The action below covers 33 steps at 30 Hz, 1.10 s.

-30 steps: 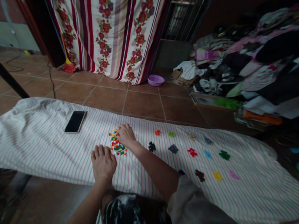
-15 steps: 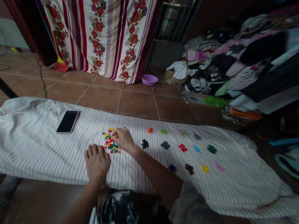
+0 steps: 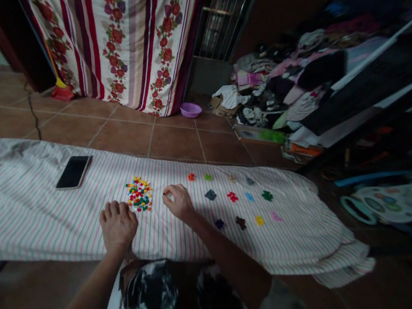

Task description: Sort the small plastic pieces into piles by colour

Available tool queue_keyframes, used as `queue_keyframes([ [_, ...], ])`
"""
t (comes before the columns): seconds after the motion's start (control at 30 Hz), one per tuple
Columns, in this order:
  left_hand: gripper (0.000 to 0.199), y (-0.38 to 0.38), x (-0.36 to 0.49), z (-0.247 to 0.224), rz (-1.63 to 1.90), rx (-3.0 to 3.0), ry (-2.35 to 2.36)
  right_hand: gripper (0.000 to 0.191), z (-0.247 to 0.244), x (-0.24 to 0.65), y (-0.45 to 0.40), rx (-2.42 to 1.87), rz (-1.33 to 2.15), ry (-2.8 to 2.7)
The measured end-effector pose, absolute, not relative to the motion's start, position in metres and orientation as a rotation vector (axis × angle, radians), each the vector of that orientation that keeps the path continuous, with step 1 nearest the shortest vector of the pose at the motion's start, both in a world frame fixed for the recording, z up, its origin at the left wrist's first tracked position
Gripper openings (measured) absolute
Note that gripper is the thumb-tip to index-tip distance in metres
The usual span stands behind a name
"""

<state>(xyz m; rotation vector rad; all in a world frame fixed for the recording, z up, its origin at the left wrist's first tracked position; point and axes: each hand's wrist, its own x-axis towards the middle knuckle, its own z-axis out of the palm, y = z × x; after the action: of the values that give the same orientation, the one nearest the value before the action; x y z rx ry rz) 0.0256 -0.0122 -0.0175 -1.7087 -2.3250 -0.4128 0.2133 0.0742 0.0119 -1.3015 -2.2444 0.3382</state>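
A mixed pile of small coloured pieces [image 3: 140, 194] lies on the striped cloth [image 3: 57, 223]. My left hand [image 3: 118, 225] rests flat on the cloth at the pile's lower left, holding nothing. To the right of the pile is my right hand [image 3: 178, 201], thumb and forefinger pinched on a tiny dark piece. Farther right lie small one-colour clusters: orange [image 3: 191, 177], light green [image 3: 208, 177], grey [image 3: 210, 194], red [image 3: 232, 197], dark green [image 3: 267, 195], brown [image 3: 240, 222] and yellow [image 3: 259, 220] among them. My right hand hides the spot where the black cluster lay.
A phone [image 3: 74, 172] lies on the cloth at the left. Beyond the cloth are a purple basin [image 3: 190, 110], a floral curtain [image 3: 120, 43] and a heap of clothes [image 3: 276, 82]. A white and teal plastic item [image 3: 391, 204] is at the right.
My right hand has moved right, away from the pile, to beside the clusters, with its fingers pinched. My left hand stays flat. The whole view has shifted.
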Motion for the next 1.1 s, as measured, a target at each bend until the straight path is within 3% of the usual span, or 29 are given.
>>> queue_keyframes([
  [0.47, 0.031, -0.012, 0.025, -0.018, -0.411, -1.701, -2.305, 0.014, 0.021, 0.321, 0.053, -1.426, 0.243, -1.807],
  [1.1, 0.036, -0.015, 0.027, -0.015, -0.418, -1.719, -2.335, 0.035, -0.015, 0.435, -0.009, -1.660, 0.028, -1.604],
])
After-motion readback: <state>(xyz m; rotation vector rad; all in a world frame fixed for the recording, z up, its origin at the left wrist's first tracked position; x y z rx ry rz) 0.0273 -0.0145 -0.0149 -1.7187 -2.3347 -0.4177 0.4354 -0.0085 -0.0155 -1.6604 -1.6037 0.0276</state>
